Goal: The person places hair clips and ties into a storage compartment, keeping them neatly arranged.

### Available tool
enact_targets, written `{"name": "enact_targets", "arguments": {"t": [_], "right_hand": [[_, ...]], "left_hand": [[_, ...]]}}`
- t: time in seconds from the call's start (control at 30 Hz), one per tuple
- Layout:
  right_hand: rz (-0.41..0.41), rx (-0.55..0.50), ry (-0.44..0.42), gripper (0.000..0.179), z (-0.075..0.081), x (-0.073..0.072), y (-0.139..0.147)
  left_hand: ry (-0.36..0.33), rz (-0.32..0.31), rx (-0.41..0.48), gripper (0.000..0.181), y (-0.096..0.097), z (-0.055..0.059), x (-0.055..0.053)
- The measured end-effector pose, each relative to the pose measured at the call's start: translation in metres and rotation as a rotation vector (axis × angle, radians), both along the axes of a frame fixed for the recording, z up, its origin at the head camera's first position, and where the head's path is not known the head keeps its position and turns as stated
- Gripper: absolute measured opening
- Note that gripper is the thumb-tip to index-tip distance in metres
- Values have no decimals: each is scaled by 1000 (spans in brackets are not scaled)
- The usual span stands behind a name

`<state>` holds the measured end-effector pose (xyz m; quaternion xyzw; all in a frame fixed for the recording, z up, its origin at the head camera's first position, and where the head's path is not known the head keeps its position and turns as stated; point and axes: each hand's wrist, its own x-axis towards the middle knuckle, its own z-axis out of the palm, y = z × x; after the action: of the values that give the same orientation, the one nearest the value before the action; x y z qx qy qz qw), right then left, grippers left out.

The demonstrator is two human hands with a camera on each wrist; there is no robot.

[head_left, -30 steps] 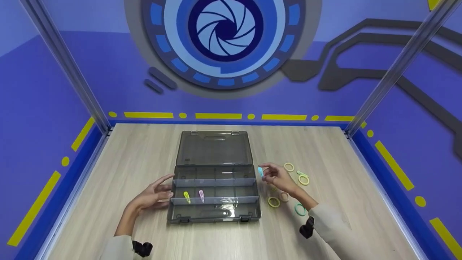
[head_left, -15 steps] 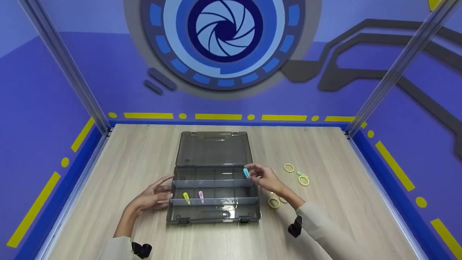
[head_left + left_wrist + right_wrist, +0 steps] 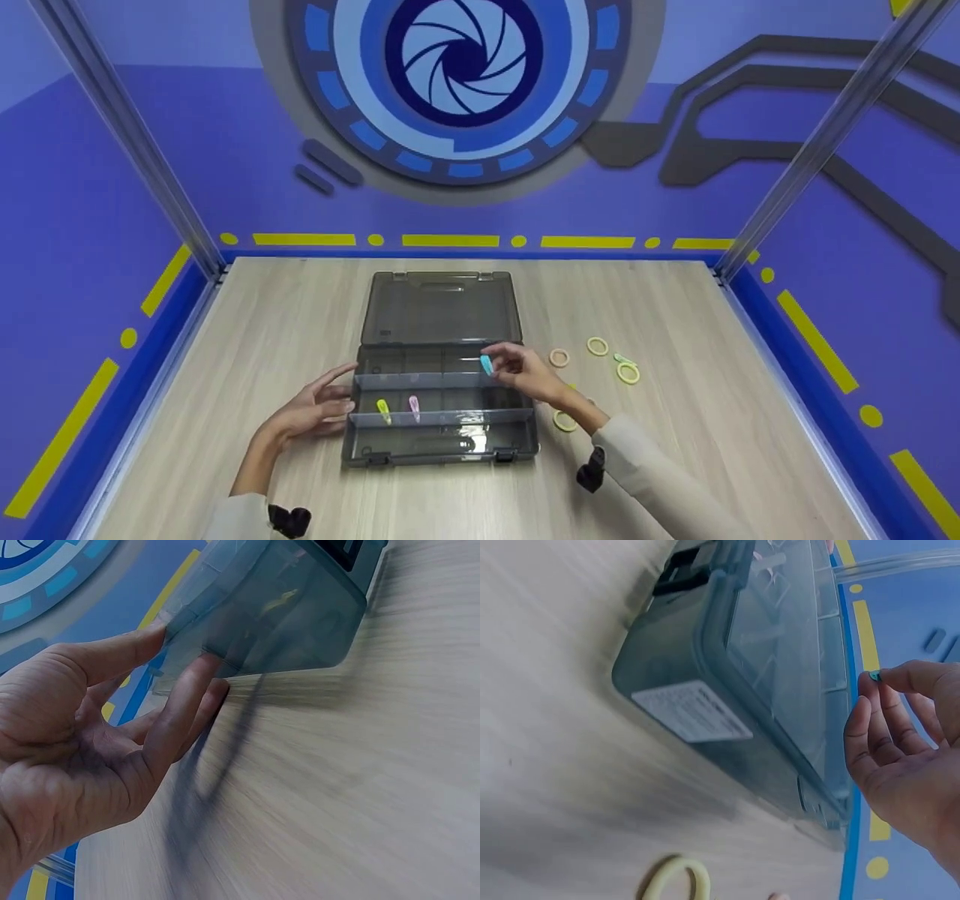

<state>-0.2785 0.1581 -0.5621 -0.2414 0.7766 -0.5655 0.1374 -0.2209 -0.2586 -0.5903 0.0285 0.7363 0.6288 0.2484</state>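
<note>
A blue hair clip (image 3: 487, 364) is pinched between thumb and fingertips of my right hand (image 3: 527, 374), over the right part of a smoky, see-through divided box (image 3: 441, 442). In the right wrist view only a small end of the clip (image 3: 874, 676) shows at the fingertips. The box's lid (image 3: 441, 307) lies folded back. A yellow hair clip (image 3: 383, 411) and a pink hair clip (image 3: 414, 409) are in its middle row, side by side. My left hand (image 3: 309, 409) rests fingertips against the box's left side (image 3: 300, 634), fingers extended.
Right of the box lie several pale rings, among them a yellow ring (image 3: 628, 373) and a peach ring (image 3: 559, 358). A green hair clip (image 3: 625, 360) lies by the yellow one. My right forearm partly covers others. Blue panels (image 3: 112, 187) enclose the tabletop.
My right hand has carried the blue hair clip leftward from beside the box to over its right part. The left hand stays at the box's left side.
</note>
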Motion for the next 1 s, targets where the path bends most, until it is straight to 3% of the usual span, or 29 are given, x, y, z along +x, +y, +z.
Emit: {"name": "enact_targets", "arguments": {"t": [0.33,0.57,0.7,0.8,0.9,1.0], "right_hand": [[36,-3,-9,37,-10,3,-22],[51,62,34,36,-9,13,-35],[48,84,40,34,8,23,-42],[45,100,54,34,7,25,-44],[38,115,68,35,-12,20,-44],[32,122,87,37,-22,20,-44]], "left_hand": [[2,8,7,81,-3,1,4],[8,4,8,81,-1,-2,6],[5,17,19,80,0,-2,6],[4,19,23,80,1,-2,5],[4,16,21,80,2,-2,4],[4,16,20,79,2,-2,3]]}}
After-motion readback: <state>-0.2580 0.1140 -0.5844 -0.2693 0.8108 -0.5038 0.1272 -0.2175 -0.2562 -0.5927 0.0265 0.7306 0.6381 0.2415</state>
